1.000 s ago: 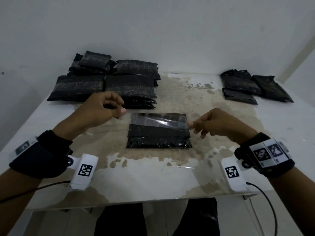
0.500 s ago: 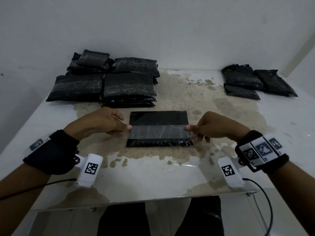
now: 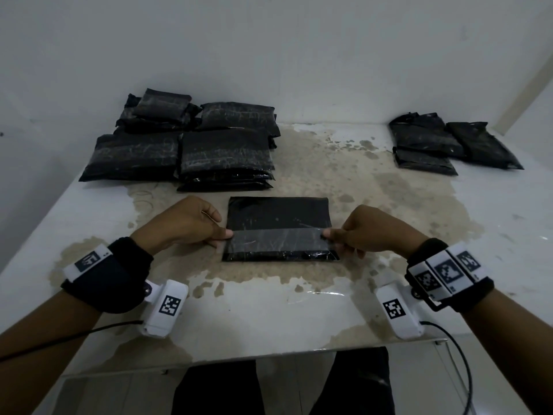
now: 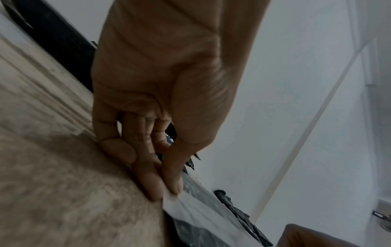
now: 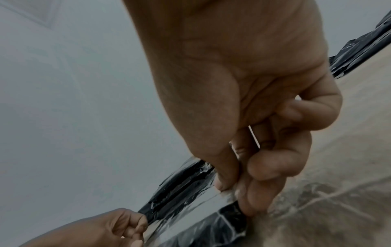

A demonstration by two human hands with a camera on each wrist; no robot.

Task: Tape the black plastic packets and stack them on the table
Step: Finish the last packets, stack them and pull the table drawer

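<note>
**Tape strip down on packet, ends not yet released**

Change vs. 1 s ago: then, the clear tape strip [image 3: 278,238] was held up in the air over the far part of the packet [image 3: 279,229]. Half a sec later it was lowered across the near half. Now it lies flat as a pale band over the packet's lower third, centre of head view, spanning side to side. Hands dropped w/ it and sit lower in frame.

Left hand [image 3: 187,224]: thumb + fingers curled, pinching the strip's left end at the packet's left edge; left wrist view shows the fingertips [image 4: 156,187] closed on the whitish tape end, down against the table [image 3: 299,322]. Right hand [image 3: 369,232]: same, pinching the right end at the right edge; right wrist view confirms thumb against forefinger w/ tape between.

Meaning (judgement): strip is placed, so taping of this packet is nearly done. Left to do: press ends down or wrap under, let go, then move the packet to a stack. Taped pile [image 3: 182,148] sits upper left of frame; a smaller group [image 3: 449,145] sits upper right, well apart.

Hidden / unclear:
- Whether tape is fully stuck along its length: can't tell; band has wrinkles/glare.
- Tape ends past the packet edges are covered by fingers.
- Can't tell if upper-right packets carry tape; too dark.
- Wrist views motion-blurred, packet only partly in frame.
- No tape roll in any view.
</note>
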